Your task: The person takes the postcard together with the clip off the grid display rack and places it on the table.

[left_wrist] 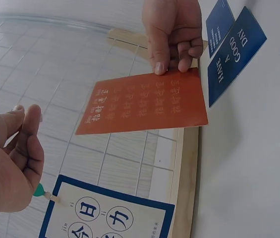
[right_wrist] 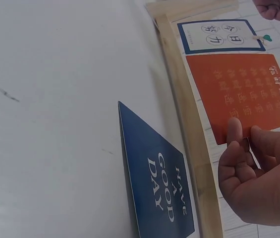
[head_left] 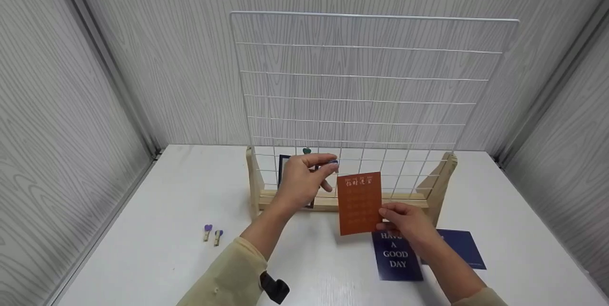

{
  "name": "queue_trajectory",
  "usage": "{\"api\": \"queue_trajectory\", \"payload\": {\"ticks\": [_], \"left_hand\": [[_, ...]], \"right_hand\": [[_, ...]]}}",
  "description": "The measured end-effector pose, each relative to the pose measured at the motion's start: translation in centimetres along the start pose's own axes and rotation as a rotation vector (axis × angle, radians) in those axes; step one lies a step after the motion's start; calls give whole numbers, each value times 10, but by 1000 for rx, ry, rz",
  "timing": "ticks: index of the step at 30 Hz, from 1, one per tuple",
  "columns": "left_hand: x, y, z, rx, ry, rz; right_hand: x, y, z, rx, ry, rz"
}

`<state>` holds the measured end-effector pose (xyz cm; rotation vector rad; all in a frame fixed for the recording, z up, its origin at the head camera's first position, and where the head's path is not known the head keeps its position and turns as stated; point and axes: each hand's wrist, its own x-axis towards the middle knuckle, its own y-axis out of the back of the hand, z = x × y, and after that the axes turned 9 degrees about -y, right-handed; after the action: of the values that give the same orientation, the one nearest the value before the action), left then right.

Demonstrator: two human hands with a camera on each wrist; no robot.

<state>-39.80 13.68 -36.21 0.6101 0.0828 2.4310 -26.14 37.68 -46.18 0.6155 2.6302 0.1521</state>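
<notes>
My right hand (head_left: 404, 222) pinches an orange-red card (head_left: 360, 203) by its lower right edge, thumb in front. Pale characters run along the card's top. To its upper left, my left hand (head_left: 304, 177) pinches a small clothespin (head_left: 333, 161), mostly hidden by the fingers; a bit of blue shows on it. The card is apart from the left hand and in front of the white wire grid (head_left: 361, 101). On the grid hangs a blue-bordered white card (left_wrist: 117, 198), held by a clothespin with a green heart (left_wrist: 39, 190).
Wooden feet (head_left: 440, 177) support the grid. Two clothespins with purplish hearts, one of them a purple-heart clothespin (head_left: 207, 232), lie on the table at left. A blue "HAVE A GOOD DAY" card (head_left: 397, 261) and another blue card (head_left: 461, 249) lie at right.
</notes>
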Motion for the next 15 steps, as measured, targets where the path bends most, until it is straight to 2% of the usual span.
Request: {"api": "queue_trajectory", "payload": {"ticks": [6,15], "left_hand": [[-14,14,-1,17,6,0],[-36,33,-11,34,45,50]], "right_hand": [[-10,0,0,7,3,-18],[-23,-6,0,8,17,-26]]}}
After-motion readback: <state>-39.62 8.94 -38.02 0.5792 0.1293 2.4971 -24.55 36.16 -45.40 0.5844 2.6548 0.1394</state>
